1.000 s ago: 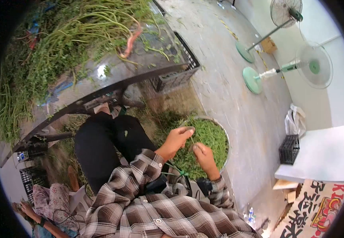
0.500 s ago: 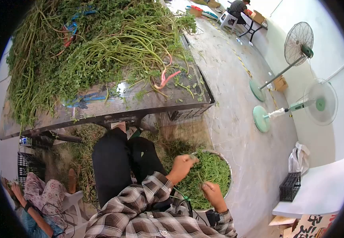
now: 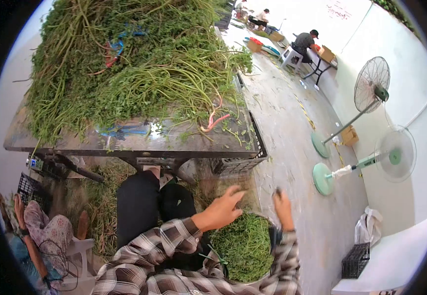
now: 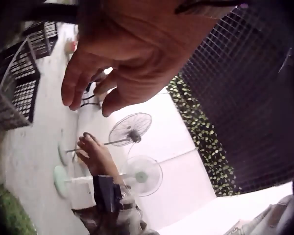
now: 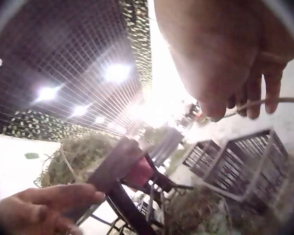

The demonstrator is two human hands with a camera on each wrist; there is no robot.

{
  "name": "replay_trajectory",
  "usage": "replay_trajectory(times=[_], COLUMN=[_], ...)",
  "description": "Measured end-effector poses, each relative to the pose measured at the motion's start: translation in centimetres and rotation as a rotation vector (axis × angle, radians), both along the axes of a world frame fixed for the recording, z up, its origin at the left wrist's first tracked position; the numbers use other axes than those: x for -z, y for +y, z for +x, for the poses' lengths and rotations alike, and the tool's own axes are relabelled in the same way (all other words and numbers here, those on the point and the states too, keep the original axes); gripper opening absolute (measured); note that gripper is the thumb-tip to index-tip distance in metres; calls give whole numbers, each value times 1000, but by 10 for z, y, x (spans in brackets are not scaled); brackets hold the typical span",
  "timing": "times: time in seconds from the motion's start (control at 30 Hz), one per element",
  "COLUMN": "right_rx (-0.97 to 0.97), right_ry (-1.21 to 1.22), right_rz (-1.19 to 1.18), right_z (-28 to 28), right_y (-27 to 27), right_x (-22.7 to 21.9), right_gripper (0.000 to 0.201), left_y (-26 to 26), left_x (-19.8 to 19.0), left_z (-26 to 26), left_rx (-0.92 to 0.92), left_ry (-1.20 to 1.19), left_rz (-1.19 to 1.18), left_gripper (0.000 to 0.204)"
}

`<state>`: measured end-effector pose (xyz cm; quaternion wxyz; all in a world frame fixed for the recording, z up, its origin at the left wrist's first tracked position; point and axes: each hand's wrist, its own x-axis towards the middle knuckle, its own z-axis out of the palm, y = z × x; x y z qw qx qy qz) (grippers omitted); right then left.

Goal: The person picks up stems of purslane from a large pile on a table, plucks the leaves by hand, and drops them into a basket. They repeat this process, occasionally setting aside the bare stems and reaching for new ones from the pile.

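My left hand (image 3: 218, 210) is over the back left edge of a round basin full of chopped greens (image 3: 245, 248), fingers apart and loosely bent, nothing seen between them. Across a gap to its right, my right hand (image 3: 283, 209) is raised beyond the basin's right side. In the right wrist view a thin stem (image 5: 284, 100) crosses the fingers of the right hand (image 5: 230, 54), which appear to hold it; the left hand (image 5: 44, 205) shows at lower left. The left wrist view has the left hand (image 4: 132, 58) large above the right hand (image 4: 97, 155).
A table (image 3: 75, 142) ahead bears a high heap of leafy stems (image 3: 144, 78). Black crates stand under its right end (image 3: 238, 164) and at lower right (image 3: 356, 260). Two fans (image 3: 323, 179) are on the right. Someone sits at lower left (image 3: 51, 228); others work far back.
The hands have moved apart from their close position over the basin, and the left fingers have spread. The head view has tilted up, showing more of the room and people at the back.
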<state>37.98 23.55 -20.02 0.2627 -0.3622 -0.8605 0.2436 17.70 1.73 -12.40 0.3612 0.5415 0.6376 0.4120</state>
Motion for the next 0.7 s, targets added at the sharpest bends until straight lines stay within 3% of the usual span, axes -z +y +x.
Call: replay_trajectory(times=[0.07, 0.13, 0.2, 0.33, 0.4, 0.53, 0.6, 0.67, 0.7], right_rx=[0, -3, -90, -212, -272, -292, -387, -456, -584], right_ry=[23, 67, 230, 290, 372, 417, 283, 173, 31], right_rz=[180, 268, 43, -81, -360, -529, -593, -627, -587], right_z=[-41, -76, -104, -139, -160, -212, -236, -255, -258], right_y=[30, 31, 20, 39, 36, 42, 38, 24, 12], right_x=[-52, -108, -146, -168, -190, -214, -217, -213, -209], right_gripper=[34, 36, 34, 30, 27, 26, 24, 29, 34], left_y=[1, -1, -4, -7, -11, -25, -30, -32, -32], left_x=[-40, -84, -122, -160, -163, -151, -140, -126, -122], left_z=[-11, -26, -44, -87, -110, -147, -157, -165, -165], left_rx=[-107, -155, -239, -427, -500, -731, -814, -893, -884], left_ry=[109, 57, 46, -75, -114, -263, -345, -599, -693], left_rz=[274, 355, 539, 690, 749, 836, 848, 816, 837], left_gripper=[44, 38, 31, 26, 25, 24, 23, 21, 20])
